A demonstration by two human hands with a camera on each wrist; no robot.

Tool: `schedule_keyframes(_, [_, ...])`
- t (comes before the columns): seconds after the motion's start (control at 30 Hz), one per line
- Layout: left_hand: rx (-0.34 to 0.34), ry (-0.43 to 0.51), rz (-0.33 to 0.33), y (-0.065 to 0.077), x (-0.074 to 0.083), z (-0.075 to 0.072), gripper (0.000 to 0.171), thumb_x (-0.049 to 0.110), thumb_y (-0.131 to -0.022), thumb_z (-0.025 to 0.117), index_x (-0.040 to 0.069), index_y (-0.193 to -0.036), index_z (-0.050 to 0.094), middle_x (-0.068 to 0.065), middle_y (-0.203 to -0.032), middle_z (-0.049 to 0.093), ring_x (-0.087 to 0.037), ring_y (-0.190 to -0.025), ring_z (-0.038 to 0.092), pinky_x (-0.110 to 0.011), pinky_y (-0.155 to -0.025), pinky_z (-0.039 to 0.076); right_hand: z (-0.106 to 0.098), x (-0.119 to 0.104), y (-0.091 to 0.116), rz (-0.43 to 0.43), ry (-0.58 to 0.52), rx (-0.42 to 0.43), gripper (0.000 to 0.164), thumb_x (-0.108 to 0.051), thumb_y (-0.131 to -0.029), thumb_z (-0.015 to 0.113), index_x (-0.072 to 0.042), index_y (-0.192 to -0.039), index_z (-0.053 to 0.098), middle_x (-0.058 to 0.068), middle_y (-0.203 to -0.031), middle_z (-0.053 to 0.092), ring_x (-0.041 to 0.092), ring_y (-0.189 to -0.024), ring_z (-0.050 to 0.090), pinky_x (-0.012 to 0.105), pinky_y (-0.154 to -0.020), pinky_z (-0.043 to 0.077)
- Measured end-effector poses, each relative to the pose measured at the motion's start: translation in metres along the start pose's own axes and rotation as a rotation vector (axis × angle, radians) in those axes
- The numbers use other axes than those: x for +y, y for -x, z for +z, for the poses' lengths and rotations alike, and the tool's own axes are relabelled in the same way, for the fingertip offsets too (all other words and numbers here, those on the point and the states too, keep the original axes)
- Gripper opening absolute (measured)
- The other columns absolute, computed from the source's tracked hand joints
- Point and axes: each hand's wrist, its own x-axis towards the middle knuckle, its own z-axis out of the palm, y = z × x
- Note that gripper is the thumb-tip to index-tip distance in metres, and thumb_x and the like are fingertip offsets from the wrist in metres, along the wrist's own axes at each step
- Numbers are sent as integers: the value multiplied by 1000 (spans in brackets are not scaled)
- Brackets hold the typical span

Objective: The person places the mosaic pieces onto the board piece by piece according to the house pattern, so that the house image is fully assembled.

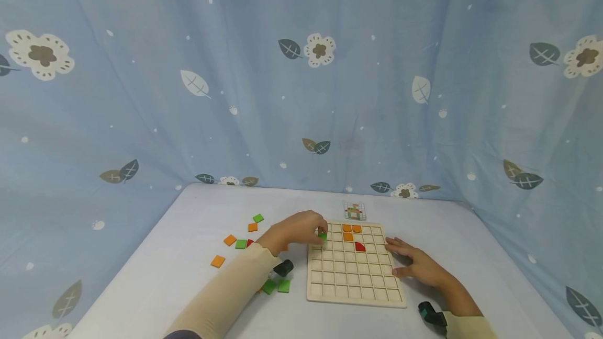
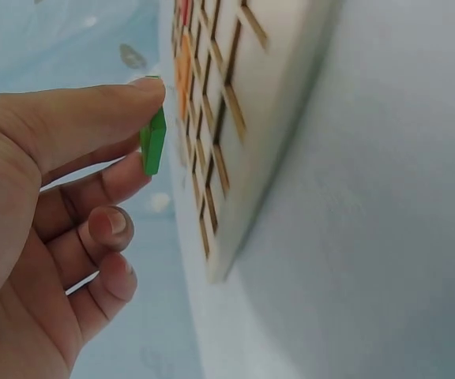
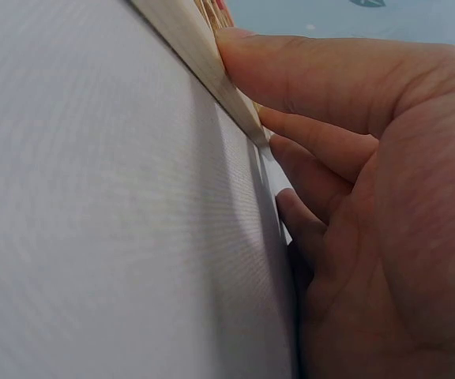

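Between thumb and fingertips, my left hand pinches a green square tile over the upper left cells of a wooden grid board. In the left wrist view the tile is tilted on edge, apart from the board. Two rounded orange pieces, an orange square tile and a red piece with a curved side lie in the board's cells. At the board's right edge rests my right hand, its fingers spread and fairly straight. The right wrist view shows its thumb touching the board's rim.
A small card with a coloured grid pattern lies behind the board. Loose orange tiles and green tiles are scattered left of the board, some partly hidden by the left arm. A blue patterned curtain hangs behind the white table.
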Motion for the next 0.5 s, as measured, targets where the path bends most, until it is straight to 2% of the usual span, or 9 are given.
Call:
schedule_keyframes(0.17, [23, 21, 25, -11, 5, 2, 16, 28, -85, 77, 21, -98, 72, 15, -91, 62, -4, -86, 57, -22, -77, 47, 0, 1, 0, 13, -15, -2, 78, -38, -74, 80, -1, -138, 53, 18, -153, 32, 46, -141, 14, 68, -106, 9])
schedule_keyframes(0.5, [39, 62, 17, -30, 15, 13, 18, 28, -84, 78, 20, -99, 73, 16, -90, 63, 0, -85, 56, -22, -77, 47, 0, 0, 0, -6, -12, -3, 76, -34, -73, 80, 0, -137, 54, 20, -152, 33, 48, -140, 15, 69, -105, 10])
